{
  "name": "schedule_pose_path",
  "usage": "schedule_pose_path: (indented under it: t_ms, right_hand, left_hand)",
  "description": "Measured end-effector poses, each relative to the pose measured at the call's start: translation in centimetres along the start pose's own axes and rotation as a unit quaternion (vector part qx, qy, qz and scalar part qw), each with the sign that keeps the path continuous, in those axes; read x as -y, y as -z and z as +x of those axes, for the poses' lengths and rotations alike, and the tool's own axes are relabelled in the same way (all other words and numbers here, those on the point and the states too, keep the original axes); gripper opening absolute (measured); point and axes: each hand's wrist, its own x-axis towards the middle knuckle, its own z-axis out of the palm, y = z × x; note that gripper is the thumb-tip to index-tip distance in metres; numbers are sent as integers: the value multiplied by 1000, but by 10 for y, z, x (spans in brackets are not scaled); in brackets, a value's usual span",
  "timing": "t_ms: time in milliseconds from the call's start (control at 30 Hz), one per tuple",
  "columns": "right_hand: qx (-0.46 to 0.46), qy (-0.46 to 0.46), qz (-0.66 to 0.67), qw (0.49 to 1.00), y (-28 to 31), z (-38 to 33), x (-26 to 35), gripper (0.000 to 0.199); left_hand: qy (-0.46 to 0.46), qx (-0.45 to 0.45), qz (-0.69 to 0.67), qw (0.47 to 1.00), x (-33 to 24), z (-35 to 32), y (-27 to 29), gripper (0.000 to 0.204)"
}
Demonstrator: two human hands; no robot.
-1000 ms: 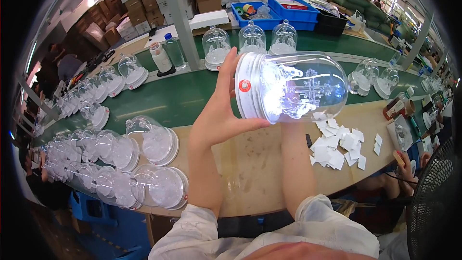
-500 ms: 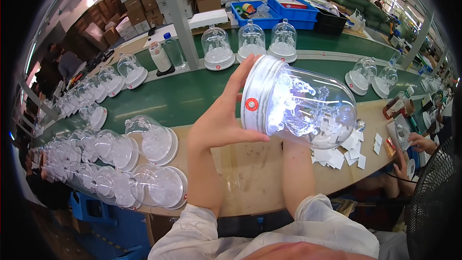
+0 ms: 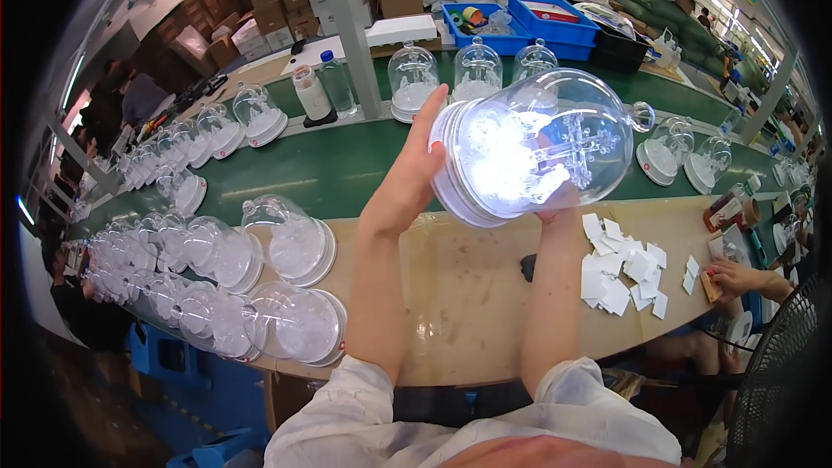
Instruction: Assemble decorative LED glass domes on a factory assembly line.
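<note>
**Lit dome [image 3: 542,156] turned: knob [image 3: 640,117] swung up, red base button gone from sight.**

It's in the air over the bench [image 3: 468,295], on its side, knob off to the right. Left hand [image 3: 412,165] has it by the white base [image 3: 446,165], fingers spread part-open round the edge. Right hand [image 3: 559,201] is under/behind the clear cover; its fingers are mostly hidden, can't tell how far closed.

Risks, my read: smooth curved cover plus a wide one-sided hold on the base, so a slip could drop it onto the bench. If the cover isn't fixed firmly, tilt could part it from the base. Swinging it back could knock the rear domes [image 3: 477,74]; setting it down to the right could land it on the loose white squares [image 3: 624,269].

Hard to see: glare washes out the figures inside; base underside out of view. Black object [image 3: 528,268] is partly behind the right forearm, kind unclear. Left-hand domes [image 3: 299,321] overlap too much to count; fan [image 3: 771,373] is cut by the dark rim.
</note>
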Motion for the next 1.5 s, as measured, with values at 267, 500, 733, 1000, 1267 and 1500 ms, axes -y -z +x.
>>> schedule_pose_path:
  t_ms: [267,500,733,1000,1267,1500]
  right_hand:
    - [2,18,-3,1000,1,3,2,41]
    - [-90,18,-17,996,23,14,3,50]
    - [-57,7,-79,995,3,1,2,55]
    - [-26,87,-140,986,-38,3,7,49]
    - [-69,248,-294,920,-45,-23,52,65]
    - [-120,319,-417,843,-76,-42,54,51]
  left_hand:
    - [45,-58,-222,972,14,6,-4,68]
    - [43,-76,-361,929,23,18,-11,51]
    - [114,-109,-438,885,26,17,-8,45]
    - [160,-237,-433,855,48,23,5,41]
    - [106,-225,-429,869,38,23,-3,42]
    - [110,-189,-285,933,31,17,-23,49]
